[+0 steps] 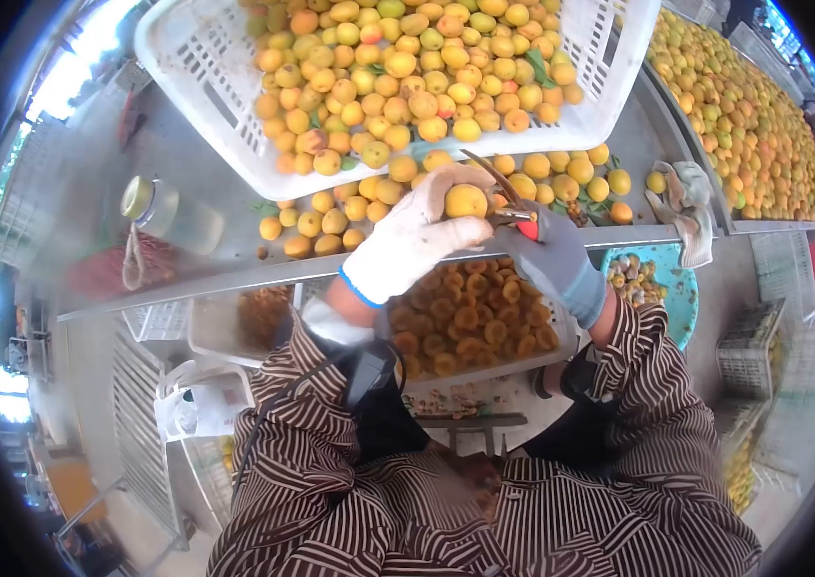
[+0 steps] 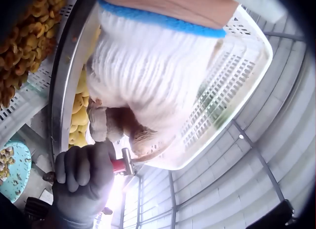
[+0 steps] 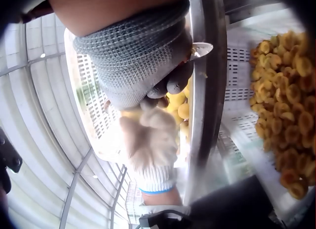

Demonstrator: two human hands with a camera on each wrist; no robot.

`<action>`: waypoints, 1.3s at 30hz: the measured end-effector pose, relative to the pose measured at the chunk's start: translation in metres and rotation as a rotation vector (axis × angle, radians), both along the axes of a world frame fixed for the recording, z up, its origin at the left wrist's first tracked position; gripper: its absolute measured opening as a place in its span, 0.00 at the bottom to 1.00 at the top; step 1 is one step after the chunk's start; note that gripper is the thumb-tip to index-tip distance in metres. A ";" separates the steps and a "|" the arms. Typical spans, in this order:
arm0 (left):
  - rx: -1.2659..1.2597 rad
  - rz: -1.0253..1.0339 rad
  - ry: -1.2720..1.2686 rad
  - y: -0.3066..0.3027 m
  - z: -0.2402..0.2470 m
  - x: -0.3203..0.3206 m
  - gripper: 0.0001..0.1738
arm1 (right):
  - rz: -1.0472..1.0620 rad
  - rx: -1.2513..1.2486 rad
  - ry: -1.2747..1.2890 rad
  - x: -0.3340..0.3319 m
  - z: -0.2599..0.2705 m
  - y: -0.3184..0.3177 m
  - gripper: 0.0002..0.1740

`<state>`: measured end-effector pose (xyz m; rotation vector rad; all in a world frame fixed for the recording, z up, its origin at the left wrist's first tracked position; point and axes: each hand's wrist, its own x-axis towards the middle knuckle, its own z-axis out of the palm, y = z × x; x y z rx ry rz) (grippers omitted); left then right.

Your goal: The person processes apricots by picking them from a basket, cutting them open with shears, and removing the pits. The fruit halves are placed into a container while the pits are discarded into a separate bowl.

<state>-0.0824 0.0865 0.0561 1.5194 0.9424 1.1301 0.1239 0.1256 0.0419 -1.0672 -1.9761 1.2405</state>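
Observation:
My left hand (image 1: 412, 236), in a white knit glove with a blue cuff, holds a whole yellow apricot (image 1: 466, 201) between thumb and fingers above the table's front edge. Close beside it on the right, my right hand (image 1: 550, 258) in a grey coated glove grips a knife with a red handle (image 1: 528, 229) and a thin curved blade (image 1: 492, 173). In the left wrist view the metal collar (image 2: 128, 162) and blade point toward the white glove. A rounded metal tip (image 3: 202, 50) sticks out past the grey glove in the right wrist view.
A white crate (image 1: 210, 115) of whole apricots stands on the metal table, with loose apricots (image 1: 331, 221) before it. Below the edge is a crate of halved apricots (image 1: 470, 322); a turquoise basin (image 1: 681, 288) holds scraps. A jar (image 1: 177, 213) lies left, a used glove (image 1: 686, 207) right.

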 end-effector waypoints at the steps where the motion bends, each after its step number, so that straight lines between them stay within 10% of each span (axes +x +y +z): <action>1: -0.020 0.025 0.087 -0.002 0.007 -0.001 0.25 | -0.002 -0.053 -0.029 -0.002 0.004 0.001 0.12; 31: 0.151 0.377 0.385 -0.019 -0.027 0.009 0.23 | -0.097 0.230 -0.196 -0.035 -0.032 -0.004 0.15; 34: 0.138 0.331 0.428 -0.021 -0.030 0.002 0.22 | -0.008 0.110 -0.063 -0.033 -0.036 -0.004 0.12; 36: 0.120 0.277 0.414 -0.021 -0.023 -0.001 0.23 | -0.014 -0.708 0.129 -0.031 -0.002 -0.012 0.08; 39: 0.001 0.180 0.369 -0.025 -0.002 -0.004 0.24 | 0.176 -0.973 0.297 -0.022 0.009 -0.016 0.08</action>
